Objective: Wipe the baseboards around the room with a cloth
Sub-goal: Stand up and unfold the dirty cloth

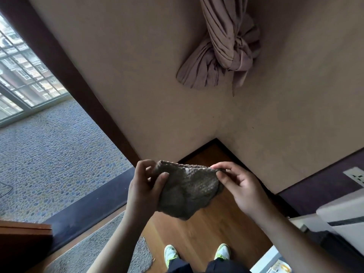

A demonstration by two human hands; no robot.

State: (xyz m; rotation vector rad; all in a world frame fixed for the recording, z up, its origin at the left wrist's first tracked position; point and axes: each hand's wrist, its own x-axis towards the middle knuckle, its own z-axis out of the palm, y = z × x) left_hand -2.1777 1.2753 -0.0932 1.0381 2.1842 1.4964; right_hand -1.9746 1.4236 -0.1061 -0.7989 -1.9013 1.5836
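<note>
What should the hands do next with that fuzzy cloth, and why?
Probably bunch the cloth into one hand and bend down toward the baseboard in the corner. Both the left hand and right hand pinch it in the air, well above the floor, touching no baseboard yet.

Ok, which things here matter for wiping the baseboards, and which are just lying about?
For the job:
cloth, pinched by the left hand and the right hand
baseboard at the corner

Just there:
knotted curtain
grey rug
wall socket

Wood floor — grey rug and two sneakers on it.
</note>
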